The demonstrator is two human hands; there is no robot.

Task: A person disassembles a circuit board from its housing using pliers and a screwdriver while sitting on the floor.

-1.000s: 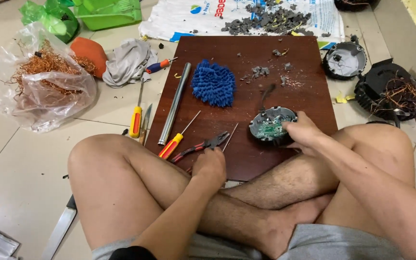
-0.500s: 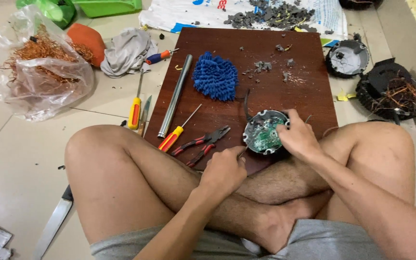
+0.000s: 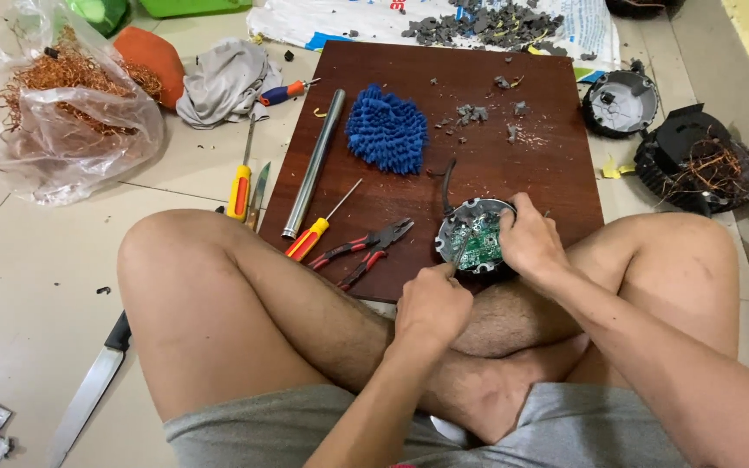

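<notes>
Round grey housing [image 3: 476, 236] with a green circuit board inside, lying face-up at the near edge of the dark wooden board [image 3: 530, 165], just above the person's crossed legs; being round, it shows no long axis, and its open side is facing the camera. The right hand [image 3: 526, 241] is gripping its right rim with curled fingers; the left hand [image 3: 431, 305] is closing around a thin metal tool [image 3: 462, 251] whose tip is slanting up and right onto the circuit board. Red-handled pliers [image 3: 364, 250] are lying just left of the housing, jaws pointing toward it. Further left: a yellow-and-red screwdriver [image 3: 318, 228] and a metal tube [image 3: 313, 165], both running diagonally. A blue mop pad [image 3: 387, 128] is sitting beyond. A bag of copper wire [image 3: 58, 95] is resting on the floor, well apart, and a knife [image 3: 88, 390] is lying by the left knee.
</notes>
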